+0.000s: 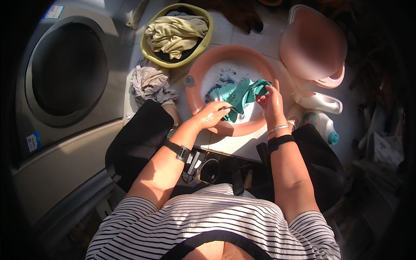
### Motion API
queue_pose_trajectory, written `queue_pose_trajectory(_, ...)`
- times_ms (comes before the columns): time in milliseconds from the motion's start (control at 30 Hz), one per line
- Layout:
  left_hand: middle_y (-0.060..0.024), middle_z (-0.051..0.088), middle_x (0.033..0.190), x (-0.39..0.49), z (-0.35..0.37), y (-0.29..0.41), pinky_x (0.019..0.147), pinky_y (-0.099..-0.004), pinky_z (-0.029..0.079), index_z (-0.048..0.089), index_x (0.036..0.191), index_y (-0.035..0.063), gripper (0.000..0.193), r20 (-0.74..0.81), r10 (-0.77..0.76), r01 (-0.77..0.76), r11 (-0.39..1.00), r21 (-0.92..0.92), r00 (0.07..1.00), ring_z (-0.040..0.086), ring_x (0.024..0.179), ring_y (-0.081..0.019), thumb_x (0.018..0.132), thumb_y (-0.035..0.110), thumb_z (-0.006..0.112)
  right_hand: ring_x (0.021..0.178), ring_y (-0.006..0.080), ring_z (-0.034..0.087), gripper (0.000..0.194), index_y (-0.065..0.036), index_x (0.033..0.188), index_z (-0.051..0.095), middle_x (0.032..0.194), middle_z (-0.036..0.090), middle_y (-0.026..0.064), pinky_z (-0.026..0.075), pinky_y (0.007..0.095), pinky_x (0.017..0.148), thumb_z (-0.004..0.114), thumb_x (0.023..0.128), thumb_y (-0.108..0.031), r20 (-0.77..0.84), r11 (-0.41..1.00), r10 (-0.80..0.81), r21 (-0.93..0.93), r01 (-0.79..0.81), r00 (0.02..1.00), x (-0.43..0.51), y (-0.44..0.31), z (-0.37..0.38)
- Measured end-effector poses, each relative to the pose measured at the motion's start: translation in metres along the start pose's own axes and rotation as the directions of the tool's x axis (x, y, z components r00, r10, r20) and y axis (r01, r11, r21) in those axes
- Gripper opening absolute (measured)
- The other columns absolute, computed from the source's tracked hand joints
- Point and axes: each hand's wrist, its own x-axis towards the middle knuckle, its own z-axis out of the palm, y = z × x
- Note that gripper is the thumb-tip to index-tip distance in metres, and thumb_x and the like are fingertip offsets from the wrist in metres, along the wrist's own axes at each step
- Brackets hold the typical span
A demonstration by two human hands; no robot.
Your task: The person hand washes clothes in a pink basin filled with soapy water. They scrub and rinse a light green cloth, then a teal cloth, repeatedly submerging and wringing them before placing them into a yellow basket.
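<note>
A wet green garment (239, 92) with dark lettering stretches between my two hands, above a round pink plastic basin (234, 52). My left hand (213, 113), wet and with a little foam on it, pinches the garment's near edge by the basin's front rim. Over the right side of the basin, my right hand (271, 100) grips another edge of the cloth. White suds (224, 68) cover the water, and dark blue fabric partly shows through them. How far the green cloth reaches into the water is hidden.
A yellow-green tub (144, 42) holds a pale yellow garment (177, 31) and dark cloth. Crumpled greyish laundry (151, 83) lies below it. At the right are a pink plastic vessel (312, 45) and two white bottles (320, 101). A front-loading washing machine (113, 87) stands at left. An animal's paw (250, 24) rests beyond the basin.
</note>
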Motion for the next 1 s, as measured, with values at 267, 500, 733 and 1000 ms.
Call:
queue_pose_trajectory(267, -0.0085, 0.057, 0.121, 0.012, -0.024, 0.005, 0.08, -0.0338, 0.05, 0.044, 0.142, 0.011, 0.052, -0.51, -0.035, -0.18, 0.913, -0.367, 0.86, 0.06, 0.1, -0.017, 0.095, 0.026, 0.059, 0.105, 0.0231, 0.065, 0.043, 0.0, 0.13, 0.052, 0.117, 0.065, 0.014, 0.049, 0.0333, 0.089, 0.062, 0.093, -0.02, -0.112, 0.936, -0.102, -0.346, 0.057, 0.989, 0.014, 0.008, 0.001)
queue_pose_trajectory(500, -0.0115, 0.053, 0.126, 0.017, -0.014, -0.025, 0.09, -0.0406, 0.048, 0.043, 0.139, 0.0071, 0.05, -0.312, -0.475, 0.173, 0.732, -0.658, 0.823, 0.058, 0.112, -0.0247, 0.097, 0.032, 0.056, 0.113, 0.032, 0.062, 0.069, -0.003, 0.135, 0.05, 0.121, 0.064, 0.0206, 0.048, 0.0382, 0.097, 0.077, 0.081, -0.036, -0.091, 0.314, -0.053, -0.947, -0.069, 0.994, 0.008, 0.086, -0.009)
queue_pose_trajectory(733, -0.0147, 0.056, 0.121, 0.031, -0.003, -0.053, 0.088, -0.0456, 0.051, 0.05, 0.129, 0.0057, 0.053, -0.167, -0.519, 0.18, 0.553, -0.814, 0.838, 0.056, 0.113, -0.0304, 0.092, 0.042, 0.064, 0.103, 0.0352, 0.064, 0.029, -0.012, 0.108, 0.064, 0.106, 0.068, 0.0186, 0.05, 0.0436, 0.091, 0.064, 0.088, -0.033, -0.072, 0.133, -0.031, -0.989, -0.067, 0.997, 0.025, 0.11, 0.006)
queue_pose_trajectory(1000, -0.0181, 0.052, 0.127, 0.046, 0.017, -0.025, 0.1, -0.0538, 0.04, 0.042, 0.141, 0.0077, 0.084, -0.072, -0.523, 0.164, 0.392, -0.905, 0.85, 0.052, 0.115, -0.0345, 0.085, 0.066, 0.061, 0.086, 0.0152, 0.054, 0.025, 0.0, 0.101, 0.059, 0.09, 0.061, 0.0065, 0.045, 0.0307, 0.082, 0.048, 0.097, -0.022, -0.018, 0.905, -0.117, -0.413, 0.1, 0.993, 0.012, 0.084, 0.036)
